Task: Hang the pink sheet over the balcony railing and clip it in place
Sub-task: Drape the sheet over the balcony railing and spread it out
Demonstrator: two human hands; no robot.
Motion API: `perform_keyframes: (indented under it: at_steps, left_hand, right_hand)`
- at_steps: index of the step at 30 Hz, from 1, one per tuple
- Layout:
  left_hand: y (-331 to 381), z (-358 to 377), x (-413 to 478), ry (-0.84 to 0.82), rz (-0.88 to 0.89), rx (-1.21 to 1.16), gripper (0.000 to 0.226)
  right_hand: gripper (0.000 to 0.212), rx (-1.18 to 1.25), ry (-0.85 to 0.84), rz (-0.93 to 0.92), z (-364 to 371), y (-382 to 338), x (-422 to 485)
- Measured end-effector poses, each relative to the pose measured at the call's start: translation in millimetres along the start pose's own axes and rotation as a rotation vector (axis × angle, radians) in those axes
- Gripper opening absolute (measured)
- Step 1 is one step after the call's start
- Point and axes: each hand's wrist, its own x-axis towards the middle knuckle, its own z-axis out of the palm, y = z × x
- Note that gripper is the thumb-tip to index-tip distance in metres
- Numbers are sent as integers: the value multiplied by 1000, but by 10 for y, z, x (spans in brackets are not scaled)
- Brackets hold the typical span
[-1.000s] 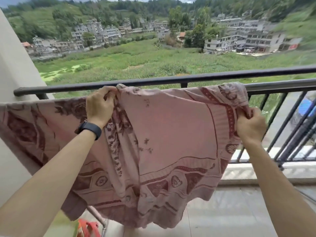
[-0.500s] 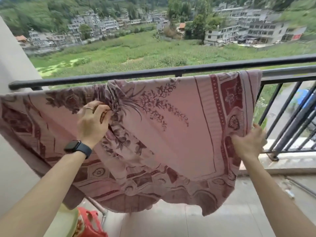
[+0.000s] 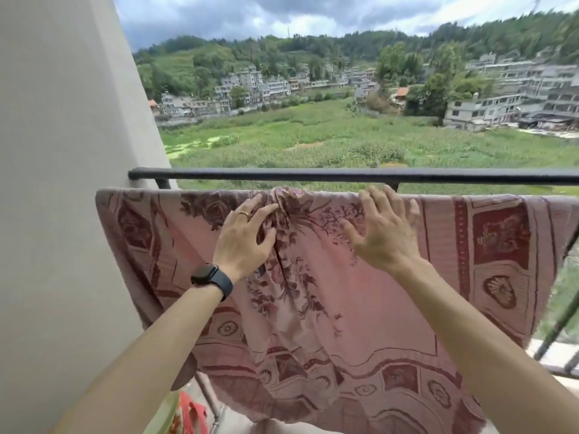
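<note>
Hands: my left hand (image 3: 247, 236), watch (image 3: 213, 277) at the wrist, has thumb and fingers curled into a gathered ruck near the top of the pink sheet (image 3: 344, 308). My right hand (image 3: 387, 233) lies spread and flat on the cloth just beside it, holding nothing. Pink sheet: draped over a bar that it hides, just below the dark top rail (image 3: 344, 176) of the balcony railing, its left edge near the wall (image 3: 62, 151), the near side hanging long with an uneven hem. Step in hand, as I judge it: smoothing out the ruck. To do it well I would let go of the gather, sweep both palms outward along the top fold, and pull the hem level so the weight balances on both sides of the bar. Clips: none in view. I would fetch them only once the cloth lies flat, then pin near each end.
</note>
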Motion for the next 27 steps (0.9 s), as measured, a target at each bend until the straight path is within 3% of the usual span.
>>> perform_keyframes:
  at_steps: [4,7,11,14,16,19,21,23,26,27]
  left_hand:
    - [-882,-170,-381,55,-296,-30,49]
    - [-1637,-333,-548,163,-605,-187,51]
    - [-2747,-590,-525,245,-923,-348,70]
    - [-3538,-749,-299,171,-954,-357,92]
    - [-3870,-781,-151,62,-928,-425,93]
    - [-4159,-769,-105,15,-820,-320,42]
    - [-4266,-852,-152,119,-756,-253,23]
    - [-4333,-1046,-239,295,-747,-394,17]
    - [-4367,-1377,-457,651,-751,-789,17]
    - [-4333,-1426,-552,666,-728,-802,16]
  right_hand:
    - [70,32,-23,-183,197,-835,215]
    - [72,73,11,-216,372,-1513,433]
    - [74,51,74,-304,645,-2479,762]
    - [71,51,0,-322,884,-3151,1022]
    - [61,7,-29,-326,1056,-3440,1208]
    - [35,7,81,-347,1246,-3602,1351]
    - [30,46,186,-446,1302,-3519,1336]
    - [31,100,253,-526,1255,-3288,1293]
    - [37,98,335,-360,1055,-2862,1258]
    - [37,69,362,-291,1016,-2748,1231]
